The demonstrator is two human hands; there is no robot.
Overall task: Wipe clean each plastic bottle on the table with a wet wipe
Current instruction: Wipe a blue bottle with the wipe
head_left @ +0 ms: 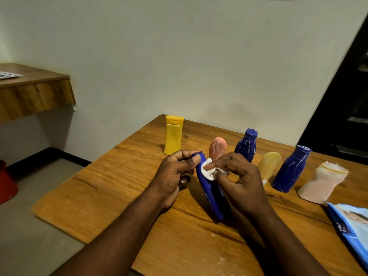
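Tabletop [111, 182] of grained wood fills the lower right of the frame, with a wall-mounted wooden shelf [33, 92] at the upper left. A blue wet-wipe pack [350, 222] lies at the lower right edge. Six bottles stand in a loose row across the middle: a yellow flip-cap bottle [173, 136] furthest left, then a pink bottle [217, 148], a blue bottle [246, 146], a pale yellow bottle [268, 166], a second blue bottle [290, 170] and a translucent pinkish bottle [322, 182]. In front of them, at centre, the left hand [175, 176] curls its fingers round the top of a tilted blue bottle [209, 196] — the right hand [241, 180] pinches a folded white wet wipe [208, 172] against its neck.
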